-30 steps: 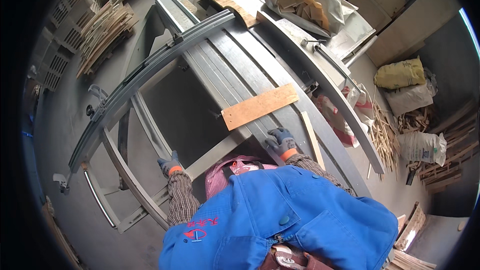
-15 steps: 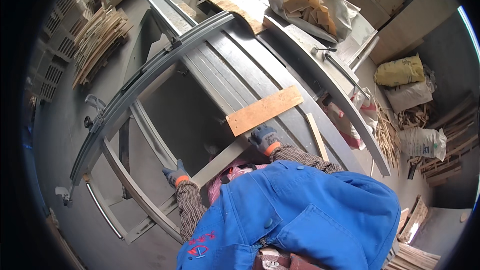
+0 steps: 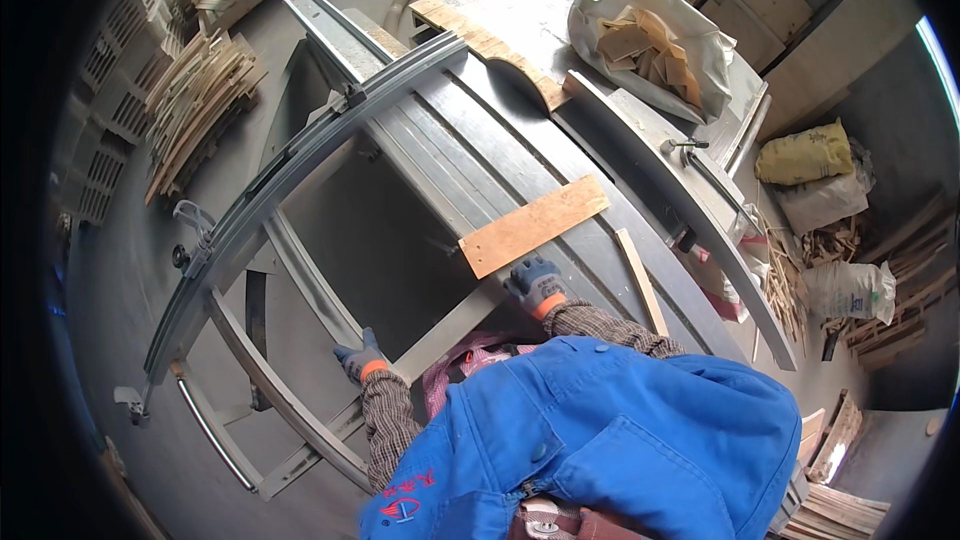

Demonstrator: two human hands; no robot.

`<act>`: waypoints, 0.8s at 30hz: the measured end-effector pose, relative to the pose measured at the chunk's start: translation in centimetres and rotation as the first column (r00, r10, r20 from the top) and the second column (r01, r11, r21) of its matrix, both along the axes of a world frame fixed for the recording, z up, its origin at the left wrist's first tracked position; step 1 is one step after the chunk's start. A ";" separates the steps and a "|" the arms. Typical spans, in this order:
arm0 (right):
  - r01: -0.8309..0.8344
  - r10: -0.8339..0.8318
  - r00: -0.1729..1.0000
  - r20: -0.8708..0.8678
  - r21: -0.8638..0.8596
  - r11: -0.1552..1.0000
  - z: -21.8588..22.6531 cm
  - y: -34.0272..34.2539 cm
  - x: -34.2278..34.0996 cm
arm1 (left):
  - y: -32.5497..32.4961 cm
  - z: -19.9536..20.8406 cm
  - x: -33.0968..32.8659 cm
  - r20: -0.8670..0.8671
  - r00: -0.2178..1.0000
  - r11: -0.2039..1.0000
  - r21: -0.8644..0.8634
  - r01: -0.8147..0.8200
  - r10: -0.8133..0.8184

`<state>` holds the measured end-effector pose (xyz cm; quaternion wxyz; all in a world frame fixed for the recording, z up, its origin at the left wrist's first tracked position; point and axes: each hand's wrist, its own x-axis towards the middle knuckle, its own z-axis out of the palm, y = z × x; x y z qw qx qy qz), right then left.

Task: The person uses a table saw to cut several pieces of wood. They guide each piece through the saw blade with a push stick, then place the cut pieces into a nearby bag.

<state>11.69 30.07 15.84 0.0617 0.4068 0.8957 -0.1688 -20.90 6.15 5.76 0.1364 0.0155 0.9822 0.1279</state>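
My left hand (image 3: 361, 355), in a grey-blue glove with an orange cuff, closes round the near corner of a grey metal frame (image 3: 310, 275), thumb on one side and fingers on the other. The right hand (image 3: 536, 285), gloved alike, lies with spread fingers at the near edge of a grooved metal machine table (image 3: 500, 155). Just beyond those fingers a short flat wooden board (image 3: 535, 227) rests across the table. A narrow wooden strip (image 3: 641, 282) lies to its right. The fingers' undersides are hidden.
A long curved-looking rail (image 3: 265, 200) crosses the frame's far side. At right stands a metal fence (image 3: 690, 190). Behind it is a white sack (image 3: 640, 50) of wood offcuts. Stacked wood strips (image 3: 200, 110) sit at left; a yellow sack (image 3: 805, 152) lies at right.
The view has shifted, so the machine's far parts, fence and offcut sack appear lower and farther right. Both hands keep nearly the same places on the frame and table.
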 end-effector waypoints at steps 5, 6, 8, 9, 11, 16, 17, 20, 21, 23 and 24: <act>-0.013 0.016 0.999 -0.044 0.066 0.998 0.1 4.1 -7.4 | 1.6 -4.6 -8.4 -0.160 0.979 0.991 -0.069 0.114 -0.124; 0.044 -0.042 0.999 -0.022 0.074 0.996 -1.2 5.1 -7.2 | 5.0 -2.3 -7.5 -0.073 0.994 0.997 0.002 0.082 -0.081; 0.094 -0.093 0.995 -0.026 0.062 0.994 -2.6 6.6 -8.8 | 8.1 0.7 -8.6 0.049 0.999 0.996 0.087 0.004 -0.008; 0.117 -0.116 0.993 -0.034 0.045 0.992 -3.1 7.5 -9.8 | 8.9 0.8 -9.8 0.096 0.995 0.994 0.113 -0.006 -0.005; 0.133 -0.117 0.979 -0.167 0.086 0.987 -4.2 8.8 -12.6 | 7.9 -2.6 -13.7 0.013 0.999 0.978 0.202 0.047 -0.050; 0.150 -0.148 0.984 -0.096 0.020 0.988 -4.3 12.8 -16.1 | 13.5 -0.8 -16.7 0.019 0.996 0.973 0.213 0.084 -0.090; 0.135 -0.132 0.983 -0.127 0.015 0.991 -4.2 13.1 -17.4 | 13.2 -1.3 -18.8 0.050 0.997 0.976 0.215 0.043 -0.055; 0.126 -0.123 0.982 -0.145 0.013 0.992 -4.7 15.2 -20.0 | 15.2 -1.5 -21.5 0.080 0.997 0.986 0.166 -0.026 0.013; 0.116 -0.116 0.987 -0.110 -0.006 0.993 -4.5 16.0 -21.0 | 15.9 -1.7 -22.1 0.039 0.999 0.990 0.141 -0.033 0.028; 0.109 -0.108 0.987 -0.118 0.001 0.994 -4.6 17.9 -22.3 | 18.2 -1.1 -23.1 0.008 0.999 0.991 0.127 -0.037 0.036; 0.115 -0.110 0.981 -0.158 0.027 0.993 -4.9 19.0 -22.7 | 19.9 0.0 -23.3 0.021 0.999 0.990 0.138 -0.030 0.027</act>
